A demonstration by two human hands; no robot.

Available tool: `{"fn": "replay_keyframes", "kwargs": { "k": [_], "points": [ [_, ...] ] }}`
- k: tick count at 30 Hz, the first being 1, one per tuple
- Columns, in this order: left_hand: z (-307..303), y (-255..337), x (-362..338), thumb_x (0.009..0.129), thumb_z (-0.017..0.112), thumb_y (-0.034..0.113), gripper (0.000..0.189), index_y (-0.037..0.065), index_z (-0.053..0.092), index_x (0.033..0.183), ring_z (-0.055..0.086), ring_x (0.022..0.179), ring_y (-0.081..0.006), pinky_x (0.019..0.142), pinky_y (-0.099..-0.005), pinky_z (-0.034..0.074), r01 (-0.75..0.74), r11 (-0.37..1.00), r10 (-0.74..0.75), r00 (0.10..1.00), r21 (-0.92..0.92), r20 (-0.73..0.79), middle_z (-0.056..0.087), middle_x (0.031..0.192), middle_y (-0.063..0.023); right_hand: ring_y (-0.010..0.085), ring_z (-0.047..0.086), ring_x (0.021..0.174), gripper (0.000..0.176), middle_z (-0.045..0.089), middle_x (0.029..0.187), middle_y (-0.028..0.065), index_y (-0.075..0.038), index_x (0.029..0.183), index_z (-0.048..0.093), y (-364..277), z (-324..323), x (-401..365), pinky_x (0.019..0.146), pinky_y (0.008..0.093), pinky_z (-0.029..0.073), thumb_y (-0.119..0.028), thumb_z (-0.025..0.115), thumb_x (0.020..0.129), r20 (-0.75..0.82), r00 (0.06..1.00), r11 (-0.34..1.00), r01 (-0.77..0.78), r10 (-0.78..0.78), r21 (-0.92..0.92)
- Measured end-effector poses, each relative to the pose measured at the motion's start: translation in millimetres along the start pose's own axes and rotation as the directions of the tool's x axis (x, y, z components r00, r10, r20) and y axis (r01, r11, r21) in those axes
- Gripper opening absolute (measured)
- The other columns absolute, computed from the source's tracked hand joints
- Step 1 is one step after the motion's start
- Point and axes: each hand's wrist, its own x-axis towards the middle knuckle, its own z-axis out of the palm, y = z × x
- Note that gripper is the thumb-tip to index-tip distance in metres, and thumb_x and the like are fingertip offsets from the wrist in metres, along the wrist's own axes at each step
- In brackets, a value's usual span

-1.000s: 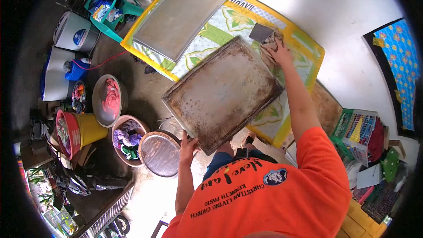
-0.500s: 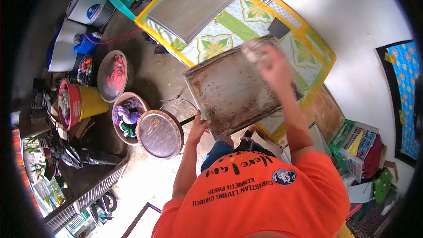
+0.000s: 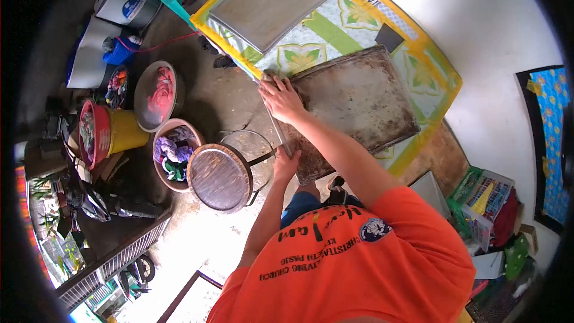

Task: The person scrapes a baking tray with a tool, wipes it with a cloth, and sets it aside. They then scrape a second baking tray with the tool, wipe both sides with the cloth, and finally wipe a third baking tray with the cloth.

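A dark-stained rectangular baking tray (image 3: pixel 359 104) lies tilted across the near side of the table. At its near-left edge my left hand (image 3: pixel 287 164) is closed on the rim, thumb on top. My right arm reaches across the tray, and my right hand (image 3: pixel 281 98) presses at the far-left corner. A small bit of a pale wad (image 3: pixel 267 76) shows at its fingertips; most of the wad is hidden under the hand. Another flat grey tray (image 3: pixel 278 3) lies farther back on the table.
The table has a patterned cover (image 3: pixel 332 27) with yellow edging. A round wooden stool (image 3: pixel 219 177) stands at the left, near basins of clothes (image 3: pixel 173 149) and a yellow bucket (image 3: pixel 128 134). Crates (image 3: pixel 487 200) stand by the wall at the right.
My right hand has swept left across the tray, from its far-right part to the far-left corner. My left hand keeps its hold on the rim.
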Motion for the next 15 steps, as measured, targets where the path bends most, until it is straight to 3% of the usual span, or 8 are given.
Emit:
{"fn": "replay_keyframes", "kwargs": {
  "k": [4,5,7,9,12,15],
  "points": [
    [-6,20,-8,0.078,0.062,0.046,0.063,0.000,0.041,0.116,0.057,0.098,-0.0456,0.084,-0.0494,0.044,0.068,0.994,-0.065,0.997,0.080,-0.034,0.060,0.101,-0.0294,0.0336,0.028,0.133,0.050,0.030,0.146,0.0049,-0.018,0.141,0.033,30,-21,2,0.110,0.0522,0.020,-0.032,0.041,0.094,0.086,0.969,0.973,-0.226,0.230,-0.048],
    [-6,22,-10,0.078,0.062,0.046,0.061,-0.001,0.043,0.114,0.057,0.097,-0.0447,0.083,-0.0487,0.044,0.075,0.993,-0.070,0.996,0.086,-0.050,0.061,0.100,-0.0282,0.0326,0.026,0.134,0.049,0.029,0.147,0.0037,-0.018,0.142,0.030,51,-15,-10,0.111,0.0516,0.016,-0.033,0.037,0.095,0.048,0.965,0.956,-0.250,0.259,-0.151],
    [-5,23,-10,0.078,0.063,0.045,0.060,-0.001,0.045,0.111,0.058,0.096,-0.0438,0.083,-0.0480,0.044,0.092,0.991,-0.086,0.994,0.094,-0.067,0.061,0.099,-0.0270,0.0320,0.030,0.132,0.047,0.033,0.145,0.0046,-0.017,0.141,0.032,96,-37,-34,0.110,0.0492,0.020,-0.033,0.034,0.096,0.066,0.921,0.912,-0.367,0.384,-0.184],
    [-5,22,-9,0.078,0.062,0.046,0.059,-0.001,0.045,0.110,0.058,0.096,-0.0438,0.082,-0.0479,0.044,0.107,0.988,-0.101,0.993,0.107,-0.061,0.061,0.098,-0.0270,0.0338,0.039,0.124,0.047,0.038,0.141,0.0053,-0.014,0.136,0.040,146,-53,-58,0.104,0.0478,0.030,-0.032,0.041,0.093,-0.161,0.892,0.871,-0.449,0.422,-0.202],
    [-3,21,-10,0.078,0.061,0.048,0.064,0.001,0.039,0.115,0.058,0.092,-0.0473,0.080,-0.0516,0.045,0.069,0.994,-0.061,0.995,0.089,-0.083,0.061,0.096,-0.0298,0.0322,0.040,0.122,0.047,0.041,0.139,0.0030,-0.018,0.136,0.041,225,-68,-77,0.104,0.0479,0.029,-0.032,0.046,0.091,-0.208,0.817,0.780,-0.576,0.538,-0.244],
    [0,18,-10,0.079,0.062,0.048,0.063,0.001,0.039,0.115,0.058,0.091,-0.0476,0.080,-0.0520,0.045,0.076,0.986,-0.061,0.993,0.150,-0.104,0.061,0.094,-0.0294,0.0318,0.036,0.125,0.050,0.039,0.141,0.0032,-0.017,0.137,0.039,253,-91,-100,0.104,0.0468,0.028,-0.034,0.046,0.091,-0.179,0.727,0.683,-0.686,0.663,-0.251]
  ]
}}
